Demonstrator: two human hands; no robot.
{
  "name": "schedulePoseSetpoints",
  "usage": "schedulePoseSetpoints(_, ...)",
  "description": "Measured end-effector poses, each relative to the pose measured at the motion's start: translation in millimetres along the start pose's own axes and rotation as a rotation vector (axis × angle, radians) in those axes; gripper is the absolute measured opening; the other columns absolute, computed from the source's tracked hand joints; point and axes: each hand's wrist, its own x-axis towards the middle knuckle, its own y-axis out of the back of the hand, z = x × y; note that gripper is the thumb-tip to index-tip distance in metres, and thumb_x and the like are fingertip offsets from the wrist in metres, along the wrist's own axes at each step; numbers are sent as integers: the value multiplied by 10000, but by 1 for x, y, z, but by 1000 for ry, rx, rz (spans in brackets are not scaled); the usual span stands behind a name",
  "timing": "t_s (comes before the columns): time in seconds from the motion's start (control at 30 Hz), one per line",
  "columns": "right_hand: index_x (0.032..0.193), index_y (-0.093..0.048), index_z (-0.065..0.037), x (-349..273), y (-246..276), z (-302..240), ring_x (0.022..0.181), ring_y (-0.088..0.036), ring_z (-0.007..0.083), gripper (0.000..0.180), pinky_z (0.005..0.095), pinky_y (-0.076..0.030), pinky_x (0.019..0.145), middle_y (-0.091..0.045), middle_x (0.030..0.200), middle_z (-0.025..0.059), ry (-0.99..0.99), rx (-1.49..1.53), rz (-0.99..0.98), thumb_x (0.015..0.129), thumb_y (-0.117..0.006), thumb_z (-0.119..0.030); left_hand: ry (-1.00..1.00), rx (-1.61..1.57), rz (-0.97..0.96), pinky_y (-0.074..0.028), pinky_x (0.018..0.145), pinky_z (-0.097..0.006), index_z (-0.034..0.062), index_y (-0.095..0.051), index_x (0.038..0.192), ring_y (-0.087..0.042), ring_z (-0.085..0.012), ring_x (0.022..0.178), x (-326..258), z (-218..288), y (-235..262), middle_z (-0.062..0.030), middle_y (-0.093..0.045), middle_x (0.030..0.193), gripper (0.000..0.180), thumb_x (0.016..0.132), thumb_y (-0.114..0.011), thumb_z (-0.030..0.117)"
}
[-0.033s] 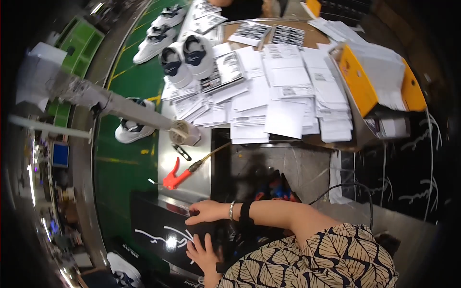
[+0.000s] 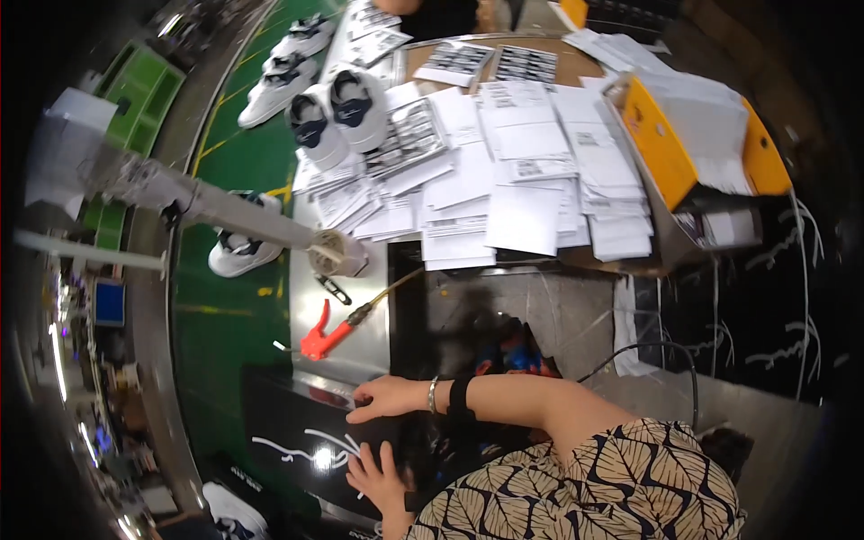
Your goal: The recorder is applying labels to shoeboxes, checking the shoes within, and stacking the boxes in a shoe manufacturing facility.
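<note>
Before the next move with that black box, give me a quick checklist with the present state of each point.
1. Both hands on the box: ok. The right hand lies flat on the top of the black box; the left hand rests at its near edge.
2. Grip closed on the box: not ok. Both hands lie open, fingers spread.
3. Box lid shut: cannot tell; glare and dark surface hide the seam.
4. Red tool apart from the hands: ok, it lies beyond the box on the metal bench.
5. Paper stacks out of the way: ok, far side of the bench.
6. Shoes clear of the box: ok, they sit beside the papers.
</note>
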Motion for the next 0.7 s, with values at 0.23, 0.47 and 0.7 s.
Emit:
schedulePoseSetpoints(0.23,897,-638,-20,-34,6,73,836,-608,274,411,346,-458,737,-638,847,158,-150,-77,446,732,-578,-392,11,-163,242,-287,956,-465,40,-449,1199,-384,-400,1140,24,-34,34,-210,-432,1231,583,660,-658,116)
schedulePoseSetpoints(0.47,831,-647,-6,-112,25,158,810,-606,323,352,399,-466,725,-635,838,182,-522,65,736,708,-576,-328,79,-274,279,-347,946,-365,-15,-394,1264,-445,-358,1127,55,-90,141,-240,-468,1220,639,754,-678,247)
schedulePoseSetpoints(0.7,923,-637,17,-202,-22,220,966,-571,355,375,393,-451,829,-585,991,254,-1004,123,991,731,-574,-299,63,-445,208,-328,962,-344,-31,-377,1272,-436,-314,1151,57,-194,203,-233,-457,1241,567,832,-596,251)
